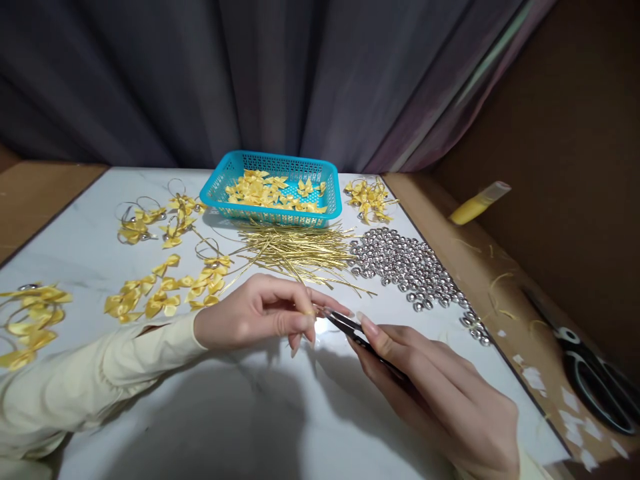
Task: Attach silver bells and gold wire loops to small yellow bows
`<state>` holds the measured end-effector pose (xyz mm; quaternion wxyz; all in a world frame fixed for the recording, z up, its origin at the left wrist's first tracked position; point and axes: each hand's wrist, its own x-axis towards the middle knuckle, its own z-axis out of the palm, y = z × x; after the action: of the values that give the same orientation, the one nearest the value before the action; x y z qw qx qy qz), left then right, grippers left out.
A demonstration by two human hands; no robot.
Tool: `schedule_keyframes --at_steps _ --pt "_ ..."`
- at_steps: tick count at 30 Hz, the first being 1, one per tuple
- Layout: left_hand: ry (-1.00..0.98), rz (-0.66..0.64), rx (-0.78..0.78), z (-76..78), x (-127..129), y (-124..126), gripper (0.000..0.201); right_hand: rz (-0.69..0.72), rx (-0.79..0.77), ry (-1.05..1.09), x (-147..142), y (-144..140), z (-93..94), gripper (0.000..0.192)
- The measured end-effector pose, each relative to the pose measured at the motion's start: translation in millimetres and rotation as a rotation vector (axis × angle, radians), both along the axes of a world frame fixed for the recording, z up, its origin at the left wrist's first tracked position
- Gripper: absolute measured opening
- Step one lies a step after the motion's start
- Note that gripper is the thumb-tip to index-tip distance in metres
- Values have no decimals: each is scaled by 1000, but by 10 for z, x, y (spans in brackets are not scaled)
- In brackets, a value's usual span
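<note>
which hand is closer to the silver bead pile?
Right. The right hand, holding black pliers, sits just below the silver beads; the left hand is further left, beyond the gold wires.

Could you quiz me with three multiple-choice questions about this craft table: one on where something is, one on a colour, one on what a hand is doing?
1. Where do the silver beads lie?
A. inside the basket
B. right of the gold wires
C. on the scissors

2. What colour is the basket?
A. red
B. turquoise
C. black

3. What does the right hand hold?
A. dark tweezers
B. a bow
C. nothing

Answers: 1 B, the beads are heaped on the table beside the wires. 2 B, its mesh wall is turquoise. 3 A, the fingers pinch the tweezers, tips toward the left hand.
</note>
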<state>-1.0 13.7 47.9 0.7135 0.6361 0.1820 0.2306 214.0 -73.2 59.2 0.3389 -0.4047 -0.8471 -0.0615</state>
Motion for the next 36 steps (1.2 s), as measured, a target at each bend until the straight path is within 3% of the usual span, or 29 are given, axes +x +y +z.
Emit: schedule_keyframes --at_steps 36 --pt "26 40 55 -33 32 -8 28 23 -67 -141 28 -39 -176 54"
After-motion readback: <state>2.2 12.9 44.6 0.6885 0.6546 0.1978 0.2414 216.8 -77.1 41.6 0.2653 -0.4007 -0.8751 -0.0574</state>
